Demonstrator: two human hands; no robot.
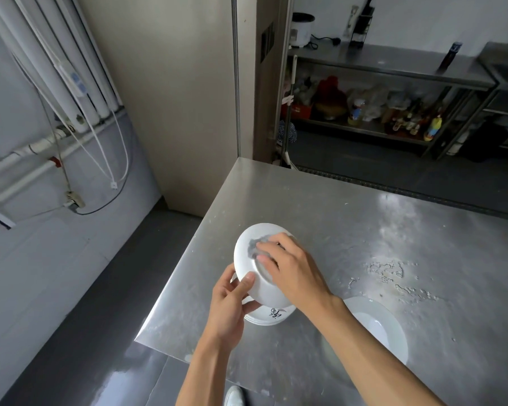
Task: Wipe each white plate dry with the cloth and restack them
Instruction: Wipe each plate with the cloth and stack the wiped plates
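I hold a white plate (248, 253) tilted, its underside facing me, above the steel table's left corner. My left hand (232, 303) grips its lower rim, thumb on the back. My right hand (291, 268) presses a grey cloth (257, 244) against the plate's back; most of the cloth is hidden under the fingers. Directly below sits a stack of white plates (272, 315) with a black mark on its side. A single white plate (376, 326) lies face up on the table to the right, partly hidden by my right forearm.
The steel table (349, 230) has water droplets (393, 273) right of centre. Its left edge drops to a grey floor (100, 288). Across an aisle stands a steel shelf unit (379, 65) with bottles and bags. My white shoe (235, 397) shows below.
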